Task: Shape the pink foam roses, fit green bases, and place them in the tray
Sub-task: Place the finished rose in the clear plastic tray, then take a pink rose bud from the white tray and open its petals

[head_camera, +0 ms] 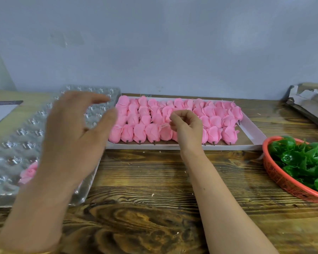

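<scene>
R fingers (174, 116) are curled, thumb & forefinger pinched on a thin petal (163, 126) among the foam roses (215, 114) in the pink tray (251, 129). R hand (186, 125) is held over them, forearm stretched across the table (145, 180). L fingers (97, 99) are spread, nothing gripped. L hand (72, 136) is raised over the clear blister tray (13, 143), where one rose (28, 172) is lodged. Green bases (301, 158) are heaped in the orange basket (283, 182), far R.
</scene>
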A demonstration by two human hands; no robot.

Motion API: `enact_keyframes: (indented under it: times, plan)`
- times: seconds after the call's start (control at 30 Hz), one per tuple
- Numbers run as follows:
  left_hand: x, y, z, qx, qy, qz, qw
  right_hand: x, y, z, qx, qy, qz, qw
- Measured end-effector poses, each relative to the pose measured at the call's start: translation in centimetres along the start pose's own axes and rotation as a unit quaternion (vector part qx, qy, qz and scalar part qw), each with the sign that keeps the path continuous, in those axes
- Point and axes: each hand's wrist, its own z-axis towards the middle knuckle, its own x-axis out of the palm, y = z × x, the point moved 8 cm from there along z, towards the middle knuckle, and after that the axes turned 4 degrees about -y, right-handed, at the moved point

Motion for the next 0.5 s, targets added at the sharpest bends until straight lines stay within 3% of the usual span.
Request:
enact_keyframes:
  times: [0.2,0.5]
  plan:
    - [8.5,-4.3,1.8,-0.016,0.041,-0.092,0.995,-1.2,-0.1,0.6,-0.008,-0.058,0.0,0.998]
    - [16.4,1.2,-0.2,-0.155,0.062,-0.148,0.975,-4.8,0.0,2.0,-0.038,-0.163,-0.038,0.985]
